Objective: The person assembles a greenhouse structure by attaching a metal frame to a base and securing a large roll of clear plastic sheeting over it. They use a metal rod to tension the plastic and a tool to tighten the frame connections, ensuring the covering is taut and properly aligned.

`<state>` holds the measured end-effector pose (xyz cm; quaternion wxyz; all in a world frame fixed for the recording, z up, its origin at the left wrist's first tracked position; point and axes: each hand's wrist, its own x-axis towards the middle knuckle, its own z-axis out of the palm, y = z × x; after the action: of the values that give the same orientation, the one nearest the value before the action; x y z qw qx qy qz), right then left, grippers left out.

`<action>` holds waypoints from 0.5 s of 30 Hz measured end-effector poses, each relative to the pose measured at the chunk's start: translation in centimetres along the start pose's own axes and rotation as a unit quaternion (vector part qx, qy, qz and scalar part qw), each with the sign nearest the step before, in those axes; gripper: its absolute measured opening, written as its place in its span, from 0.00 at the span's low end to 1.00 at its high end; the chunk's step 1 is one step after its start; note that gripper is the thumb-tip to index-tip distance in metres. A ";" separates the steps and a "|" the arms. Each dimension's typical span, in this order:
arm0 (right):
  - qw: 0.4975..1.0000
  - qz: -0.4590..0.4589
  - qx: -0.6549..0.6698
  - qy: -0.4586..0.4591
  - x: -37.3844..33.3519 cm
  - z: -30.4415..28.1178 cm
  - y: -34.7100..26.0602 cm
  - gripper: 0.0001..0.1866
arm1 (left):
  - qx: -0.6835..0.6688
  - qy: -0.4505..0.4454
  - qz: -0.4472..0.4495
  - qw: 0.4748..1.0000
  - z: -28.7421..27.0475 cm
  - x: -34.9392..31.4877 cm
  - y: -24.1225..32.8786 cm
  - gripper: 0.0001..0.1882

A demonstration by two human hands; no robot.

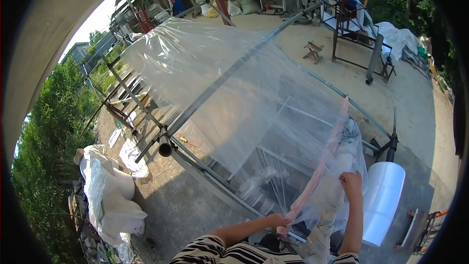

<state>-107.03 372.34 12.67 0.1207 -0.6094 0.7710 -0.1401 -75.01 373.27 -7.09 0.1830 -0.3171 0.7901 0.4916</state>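
Note:
A large clear plastic film (pixel 220 117) stretches, wrinkled, over a metal tube frame (pixel 207 95). Along its near right side runs a pale pink strip (pixel 322 164), slanting down toward me. My left hand (pixel 278 221) is closed on the gathered film at the strip's lower end, and creases fan out from there. Farther right and higher, my right hand (pixel 352 182) has its fingers bent closed at the edge of the bunched film; the exact pinch is hard to see. Crumpled film (pixel 322 230) hangs between my forearms.
Right of my right arm lies a thick roll of white film (pixel 383 200). An open black pipe end (pixel 165 147) juts at the frame's left corner. White sacks (pixel 110 190) sit at left. At the far right, a person (pixel 354 0) is by a metal rack (pixel 349 61); a small wooden stool (pixel 313 51) stands nearby.

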 end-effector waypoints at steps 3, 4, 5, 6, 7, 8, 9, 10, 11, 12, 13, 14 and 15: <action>0.988 0.105 0.045 -0.102 -2.8 1.0 2.2 0.06 | -0.062 0.015 0.066 0.996 -0.4 -2.7 -2.9 0.26; 0.990 0.099 -0.031 -0.093 -3.7 1.1 1.8 0.07 | -0.080 0.054 0.106 0.990 0.2 -4.1 -4.7 0.25; 0.986 0.096 -0.107 -0.084 -4.5 0.9 1.1 0.08 | -0.122 0.048 0.078 0.988 -0.5 -6.5 -5.3 0.22; 0.995 0.052 -0.089 -0.010 -4.6 -0.2 -1.0 0.10 | -0.158 0.041 0.052 0.985 -2.1 -9.3 -5.9 0.19; 0.996 -0.004 -0.061 0.062 -4.2 -1.4 -5.4 0.13 | -0.180 0.082 0.001 0.980 -1.9 -12.0 -8.9 0.18; 0.989 -0.055 -0.032 0.136 -4.0 -2.8 -9.9 0.16 | -0.139 0.165 -0.008 0.976 -1.3 -14.2 -12.9 0.17; 0.984 -0.082 0.079 0.134 -3.8 -4.0 -14.7 0.20 | -0.172 0.238 -0.052 0.955 -1.3 -16.7 -16.3 0.17; 0.967 -0.104 0.189 0.134 -3.6 -4.7 -19.4 0.25 | -0.175 0.300 -0.115 0.930 -2.4 -19.2 -19.0 0.17; 0.943 -0.191 0.210 0.171 -3.2 -4.2 -22.9 0.27 | -0.195 0.370 -0.174 0.891 -3.1 -21.8 -21.4 0.18; 0.909 -0.278 0.234 0.206 -2.9 -3.7 -26.7 0.30 | -0.172 0.461 -0.194 0.848 -4.1 -24.5 -23.9 0.18; 0.873 -0.326 0.288 0.222 -2.3 -3.1 -30.9 0.33 | -0.153 0.482 -0.236 0.830 -6.1 -27.9 -25.1 0.22; 0.832 -0.370 0.340 0.237 -1.4 -2.5 -35.0 0.36 | -0.112 0.535 -0.259 0.796 -7.1 -30.2 -28.6 0.24; 0.802 -0.410 0.353 0.252 -0.4 -2.4 -39.0 0.37 | -0.068 0.585 -0.283 0.757 -8.2 -33.0 -31.6 0.26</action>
<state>-72.49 364.36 29.11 0.0597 -0.7272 0.3500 -0.5874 -29.17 366.56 -4.51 -0.2061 -0.7638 0.5820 0.1884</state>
